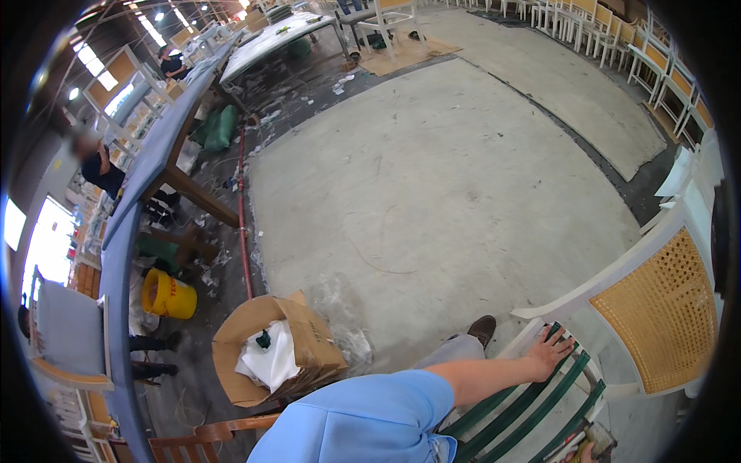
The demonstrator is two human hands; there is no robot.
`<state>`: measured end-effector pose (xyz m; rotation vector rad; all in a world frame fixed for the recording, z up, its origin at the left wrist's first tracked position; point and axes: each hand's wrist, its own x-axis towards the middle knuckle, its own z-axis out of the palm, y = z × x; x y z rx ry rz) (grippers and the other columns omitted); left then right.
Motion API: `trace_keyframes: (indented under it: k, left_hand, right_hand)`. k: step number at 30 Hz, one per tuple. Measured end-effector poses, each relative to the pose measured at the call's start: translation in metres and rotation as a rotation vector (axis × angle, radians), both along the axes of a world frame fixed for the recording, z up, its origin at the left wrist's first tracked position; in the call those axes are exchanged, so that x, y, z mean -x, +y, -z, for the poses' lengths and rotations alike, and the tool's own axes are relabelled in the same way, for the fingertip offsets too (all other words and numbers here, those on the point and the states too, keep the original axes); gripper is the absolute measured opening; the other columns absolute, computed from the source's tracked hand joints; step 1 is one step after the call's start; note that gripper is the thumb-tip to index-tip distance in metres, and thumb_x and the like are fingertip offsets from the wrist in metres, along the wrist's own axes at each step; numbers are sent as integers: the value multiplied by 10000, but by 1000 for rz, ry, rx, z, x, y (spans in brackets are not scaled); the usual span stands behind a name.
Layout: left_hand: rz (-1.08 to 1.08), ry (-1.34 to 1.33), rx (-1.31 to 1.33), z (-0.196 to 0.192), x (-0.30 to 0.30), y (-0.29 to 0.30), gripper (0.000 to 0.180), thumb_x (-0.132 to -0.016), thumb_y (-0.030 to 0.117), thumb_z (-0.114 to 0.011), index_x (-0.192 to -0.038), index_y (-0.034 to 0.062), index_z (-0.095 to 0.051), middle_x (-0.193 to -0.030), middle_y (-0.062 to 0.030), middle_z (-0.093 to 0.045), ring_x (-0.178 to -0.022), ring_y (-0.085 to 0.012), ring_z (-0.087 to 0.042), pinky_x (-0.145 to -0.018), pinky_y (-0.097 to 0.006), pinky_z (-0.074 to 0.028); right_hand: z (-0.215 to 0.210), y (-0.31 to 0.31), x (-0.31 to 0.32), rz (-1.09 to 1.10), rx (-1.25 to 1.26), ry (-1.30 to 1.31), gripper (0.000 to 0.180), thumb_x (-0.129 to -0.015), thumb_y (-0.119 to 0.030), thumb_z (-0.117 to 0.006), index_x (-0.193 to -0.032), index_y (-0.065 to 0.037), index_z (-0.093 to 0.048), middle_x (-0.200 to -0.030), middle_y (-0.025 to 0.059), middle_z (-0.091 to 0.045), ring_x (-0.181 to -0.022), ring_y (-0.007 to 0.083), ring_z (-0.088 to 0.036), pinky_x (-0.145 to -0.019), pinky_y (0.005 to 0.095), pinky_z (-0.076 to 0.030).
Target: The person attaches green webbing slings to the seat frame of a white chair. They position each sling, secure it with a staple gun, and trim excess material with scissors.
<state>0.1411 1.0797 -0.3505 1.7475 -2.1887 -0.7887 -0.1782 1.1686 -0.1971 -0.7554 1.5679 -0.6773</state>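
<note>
A white chair (532, 333) with a woven cane back (656, 312) stands at the lower right, with dark green webbing straps (532, 414) stretched across its seat frame. My left hand (549, 356) lies on the strap at the far edge of the seat, its fingers spread. Down at the picture's lower edge, my right hand (588, 454) is closed around a metal hand tool (600, 440) that looks like a staple gun. The tool is close to the straps, and the lower edge cuts off much of that hand.
An open cardboard box (316, 339) holding white sheets stands to my left, with clear plastic wrap (340, 309) beside it. Beyond are a yellow bucket (168, 295), a long blue-covered table (166, 147), and a red pipe (243, 208). White chairs (594, 35) line the far right. Two people stand far left.
</note>
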Motion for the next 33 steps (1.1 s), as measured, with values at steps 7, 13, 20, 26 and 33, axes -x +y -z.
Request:
trace_keyframes:
  k: [7,13,20,26,33]
  left_hand:
    - [-24,43,59,14,2,-4,788,-889,247,-608,-1617,115,-336,-1719,-39,-213,-1598,-369,-79,-1264,-619,-61]
    - [-75,66,130,28,6,-7,724,-905,261,-587,-1586,114,-393,-1691,-40,-270,-1584,-361,-138,-1262,-620,-76]
    - [-90,69,164,31,11,-7,693,-901,234,-585,-1565,115,-425,-1664,-30,-323,-1576,-357,-162,-1258,-619,-93]
    - [-123,53,196,37,7,2,663,-911,207,-572,-1554,113,-442,-1671,-22,-312,-1577,-348,-172,-1256,-628,-104]
    - [-211,10,271,56,17,-14,736,-900,98,-548,-1604,97,-335,-1573,-245,-410,-1519,-422,-297,-1277,-613,-74]
  right_hand:
    - [33,-53,-79,-49,37,-60,349,-988,-259,-730,-1240,-58,-595,-930,64,-641,-755,179,-596,-654,328,-516]
    - [32,-69,-114,39,33,36,370,-968,-294,-756,-1204,-60,-591,-886,50,-606,-725,177,-572,-604,330,-494]
    - [41,-75,-116,118,84,52,341,-964,-296,-763,-1175,-77,-610,-866,34,-593,-676,165,-547,-570,313,-474]
    - [48,-78,-118,69,90,61,388,-960,-303,-769,-1218,-64,-604,-877,38,-613,-684,162,-552,-590,319,-493]
    - [87,-101,-102,91,250,25,306,-972,-300,-734,-1191,-93,-680,-965,30,-721,-548,72,-533,-486,237,-430]
